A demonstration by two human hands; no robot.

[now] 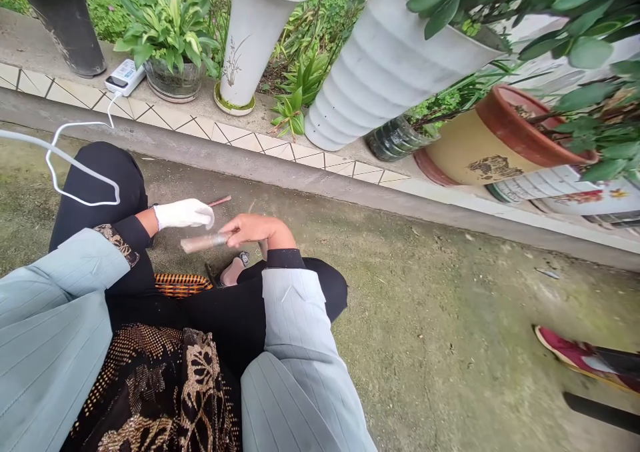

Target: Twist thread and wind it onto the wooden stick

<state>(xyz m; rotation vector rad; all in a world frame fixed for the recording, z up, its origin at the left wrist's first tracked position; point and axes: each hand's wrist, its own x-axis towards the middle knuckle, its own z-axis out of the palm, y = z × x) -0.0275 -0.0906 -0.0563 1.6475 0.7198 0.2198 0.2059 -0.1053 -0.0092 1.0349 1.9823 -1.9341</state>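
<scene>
My left hand [183, 213], in a white glove, is closed with its fingers curled downward. A thin reddish-brown stick [221, 201] sticks out past its fingertips and appears to be in its grip. Bare and closed, my right hand [257, 231] holds a wooden-handled tool [201, 243] near a greyish band. The handle's pale, wide end points left, below the gloved fingers. Most of the tool's other end is hidden by the right hand. Both hands are close together above the ground between my bent knees, apart from each other.
A low tiled ledge [240, 136] runs across ahead, bearing several potted plants, including a tall white ribbed pot [380, 59]. A white device [125, 77] there has a white cable [83, 152] looping over my left knee. An orange-black woven seat [183, 285] shows beneath me. Another person's red shoe [565, 352] is at right.
</scene>
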